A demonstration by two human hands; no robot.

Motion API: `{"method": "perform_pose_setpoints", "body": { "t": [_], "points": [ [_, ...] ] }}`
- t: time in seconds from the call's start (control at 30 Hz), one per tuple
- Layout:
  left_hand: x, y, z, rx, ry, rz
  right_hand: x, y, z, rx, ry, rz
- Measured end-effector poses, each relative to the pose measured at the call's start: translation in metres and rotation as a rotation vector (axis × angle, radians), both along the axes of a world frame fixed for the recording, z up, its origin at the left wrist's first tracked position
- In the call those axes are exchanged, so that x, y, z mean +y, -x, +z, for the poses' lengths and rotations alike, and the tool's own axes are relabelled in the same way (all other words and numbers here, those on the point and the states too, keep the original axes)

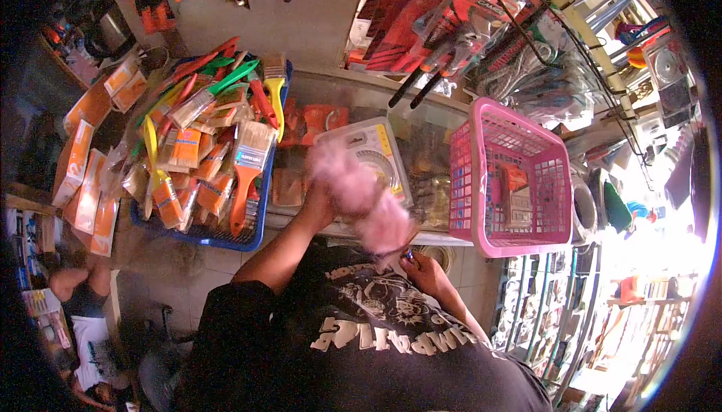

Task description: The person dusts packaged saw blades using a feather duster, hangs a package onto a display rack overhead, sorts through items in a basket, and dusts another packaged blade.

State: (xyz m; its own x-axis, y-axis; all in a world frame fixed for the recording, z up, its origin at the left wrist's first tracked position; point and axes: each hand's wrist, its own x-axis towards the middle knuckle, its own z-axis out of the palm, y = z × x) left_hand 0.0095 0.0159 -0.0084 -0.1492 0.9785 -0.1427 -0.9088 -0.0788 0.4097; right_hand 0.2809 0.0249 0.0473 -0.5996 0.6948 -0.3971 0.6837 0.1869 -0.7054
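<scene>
A pink cloth (350, 179), smeared by motion, hangs from my left hand (320, 205) above the glass counter. My left fingers are wrapped into the cloth and mostly hidden by it. Low in front of the black shirt, my right hand (426, 273) is closed, with something small and dark at its fingertips that I cannot make out. The cloth's lower end comes close to those fingertips. Behind the cloth lies a clear package with a round coiled item (383, 152), partly covered by it.
A blue basket (259, 220) heaped with paintbrushes stands left, beside orange-and-white boxes (75, 160). To the right is a pink basket (560, 186) with packets inside. Packaged pliers (451, 54) hang overhead. Another person (90, 337) is at lower left.
</scene>
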Motion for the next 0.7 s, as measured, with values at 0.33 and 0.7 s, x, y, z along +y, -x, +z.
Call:
{"method": "perform_pose_setpoints", "body": {
  "t": [0.33,0.7],
  "points": [
    [-0.006,-0.001,-0.015,0.301,0.093,0.091,0.004,-0.012,-0.034,0.089,0.343,-0.214],
    [-0.006,-0.008,0.021,0.08,0.051,0.088,0.002,-0.003,-0.037,0.184,0.413,-0.365]
  ]
}}
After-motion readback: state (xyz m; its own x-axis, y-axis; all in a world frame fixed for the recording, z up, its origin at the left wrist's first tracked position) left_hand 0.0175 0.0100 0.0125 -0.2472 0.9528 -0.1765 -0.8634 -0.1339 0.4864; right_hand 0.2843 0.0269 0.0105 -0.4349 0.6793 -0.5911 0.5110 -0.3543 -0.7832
